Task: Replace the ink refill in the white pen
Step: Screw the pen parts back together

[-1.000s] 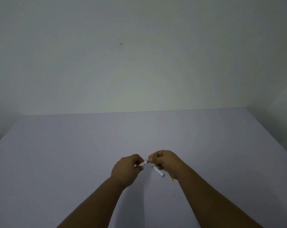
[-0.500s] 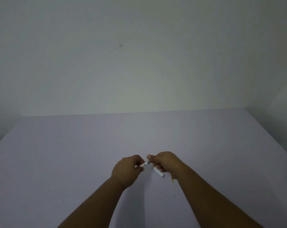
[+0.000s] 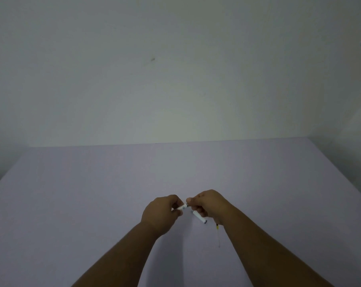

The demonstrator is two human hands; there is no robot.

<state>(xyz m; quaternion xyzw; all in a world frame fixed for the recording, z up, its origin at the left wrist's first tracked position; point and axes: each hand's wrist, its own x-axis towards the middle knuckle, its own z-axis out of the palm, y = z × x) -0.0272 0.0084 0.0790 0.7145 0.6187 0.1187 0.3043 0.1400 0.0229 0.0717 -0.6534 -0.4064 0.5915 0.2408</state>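
Both hands meet low over the pale lilac table, and the step in hand looks like working the pen's front end: either unscrewing the tip section or seating it again around a refill. The left hand is curled shut around the white pen barrel, a slim, smooth plastic cylinder of which only a short stretch shows past the thumb. The right hand pinches the barrel's end between thumb and forefinger, where a small darker, metallic-looking collar sits; whether a refill is inside the barrel cannot be told at this size. Just below the right hand's fingers, a second short white tube with a dark ring at its end pokes out, probably the cap or the other half of the pen; whether it is tucked in that hand or lying on the table is unclear. Beside the right wrist, on the table, lies a thin, pale, straw-like ink refill with a yellowish tip, apart from both hands. The next move likely calls for a fine twist or pull along the barrel's axis, the left hand holding steady, as the parts are small, slick and round enough to roll away.
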